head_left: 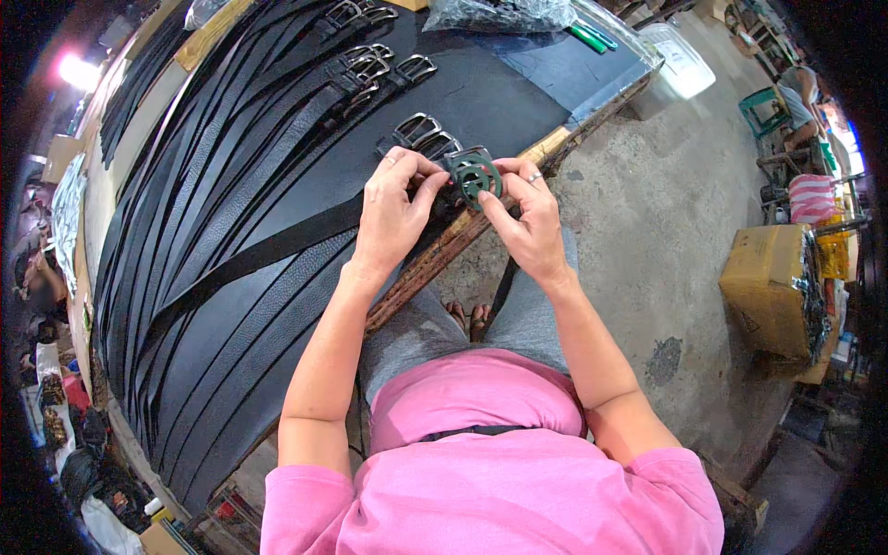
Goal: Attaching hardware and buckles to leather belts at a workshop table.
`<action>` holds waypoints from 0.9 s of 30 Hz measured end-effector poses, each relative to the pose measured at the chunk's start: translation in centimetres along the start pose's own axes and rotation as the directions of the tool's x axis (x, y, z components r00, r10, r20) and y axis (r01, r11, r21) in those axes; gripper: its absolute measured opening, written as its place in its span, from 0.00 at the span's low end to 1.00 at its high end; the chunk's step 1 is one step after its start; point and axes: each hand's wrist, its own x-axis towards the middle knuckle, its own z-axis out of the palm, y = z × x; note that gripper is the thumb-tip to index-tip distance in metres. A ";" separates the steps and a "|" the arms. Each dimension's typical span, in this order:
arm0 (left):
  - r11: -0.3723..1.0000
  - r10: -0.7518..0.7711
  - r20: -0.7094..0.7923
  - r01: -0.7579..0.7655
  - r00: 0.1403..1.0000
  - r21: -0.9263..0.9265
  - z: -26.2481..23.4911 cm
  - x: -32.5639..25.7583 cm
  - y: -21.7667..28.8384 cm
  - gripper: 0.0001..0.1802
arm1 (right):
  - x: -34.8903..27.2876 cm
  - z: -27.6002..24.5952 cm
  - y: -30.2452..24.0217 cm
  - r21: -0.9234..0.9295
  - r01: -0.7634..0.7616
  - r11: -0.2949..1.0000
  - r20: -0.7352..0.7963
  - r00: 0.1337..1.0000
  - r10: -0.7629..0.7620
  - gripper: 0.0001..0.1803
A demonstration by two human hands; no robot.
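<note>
At the table's edge, my left hand (393,208) pinches the end of a black belt (296,239) beside its buckle. The strap runs back to the left across the other belts. My right hand (532,222) grips a dark green round piece (475,176) with cut-out shapes, thumb in front and fingers behind. That piece lies against the belt's buckle end, and I cannot tell whether they are joined. Just beyond my left fingers are metal belt buckles (425,135) on other straps. My fingers partly hide the belt end.
Many black belts (199,185) fan across the dark table, with more buckles (365,63) farther back. Clear plastic wrapping (499,13) and green pens (592,35) lie at the far side. A white plastic box (680,60) and a cardboard carton (763,287) stand right.
</note>
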 end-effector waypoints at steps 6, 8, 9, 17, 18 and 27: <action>0.993 0.106 0.130 -0.112 0.986 0.041 -1.5 -0.1 0.6 0.08 | 0.2 0.0 1.3 0.169 -0.132 0.977 -0.072 0.987 0.146 0.05; 0.997 0.044 0.195 -0.057 0.980 0.061 -2.4 0.0 1.6 0.09 | 0.7 0.1 1.0 0.234 -0.139 0.962 -0.115 0.979 0.169 0.05; 0.996 -0.022 0.254 0.001 0.967 0.084 -2.7 0.1 2.0 0.11 | 1.0 0.2 0.8 0.236 -0.139 0.962 -0.118 0.978 0.170 0.05; 0.957 -0.214 0.106 0.186 0.971 0.224 -0.8 2.1 1.5 0.09 | 2.1 1.1 0.4 0.152 -0.102 0.983 -0.133 0.983 0.123 0.06; 0.956 -0.214 0.108 0.185 0.971 0.226 -0.6 2.3 1.4 0.09 | 2.1 1.1 0.2 0.153 -0.103 0.983 -0.135 0.983 0.124 0.06; 0.918 -0.296 0.136 0.241 0.946 0.316 0.1 3.6 0.9 0.09 | 2.2 0.7 0.2 0.059 -0.032 0.998 -0.127 0.991 0.039 0.05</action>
